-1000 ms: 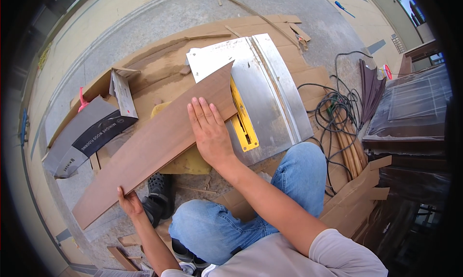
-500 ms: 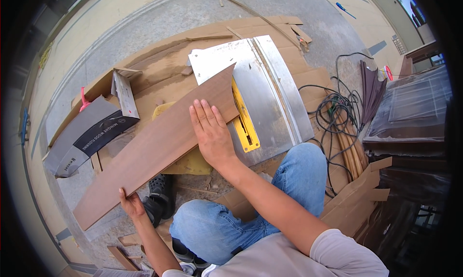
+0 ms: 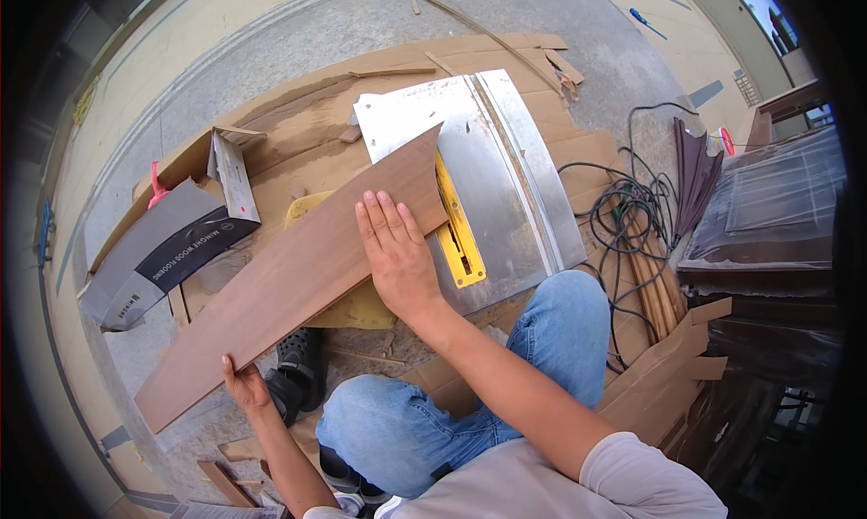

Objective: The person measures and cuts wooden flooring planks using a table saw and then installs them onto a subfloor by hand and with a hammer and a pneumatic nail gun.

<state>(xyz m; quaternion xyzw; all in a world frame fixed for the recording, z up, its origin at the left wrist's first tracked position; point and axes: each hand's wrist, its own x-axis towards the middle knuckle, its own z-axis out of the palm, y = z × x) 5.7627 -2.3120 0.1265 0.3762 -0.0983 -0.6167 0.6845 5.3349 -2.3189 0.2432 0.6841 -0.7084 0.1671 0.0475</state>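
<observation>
A long brown wood flooring plank (image 3: 271, 271) slants across the view, its far end lying on a metal table saw (image 3: 501, 185). My left hand (image 3: 246, 385) grips the plank's near edge toward the lower left, thumb on top and the other fingers largely hidden beneath. On the upper part of the plank my right hand (image 3: 395, 252) lies flat, fingers stretched out. Just right of that hand is the saw's yellow insert plate (image 3: 461, 241), with a dark slot in it. The plank covers part of this insert, and I cannot make out the blade. Under the plank shows a yellow support (image 3: 354, 307).
Flattened cardboard (image 3: 307, 103) lies around the saw. An open flooring carton (image 3: 172, 248) stands at the left, a pink handle (image 3: 157, 185) sticking up behind it. Black cable (image 3: 632, 207) coils at the right over wooden strips (image 3: 655, 289). A blue tool (image 3: 646, 20) lies far back.
</observation>
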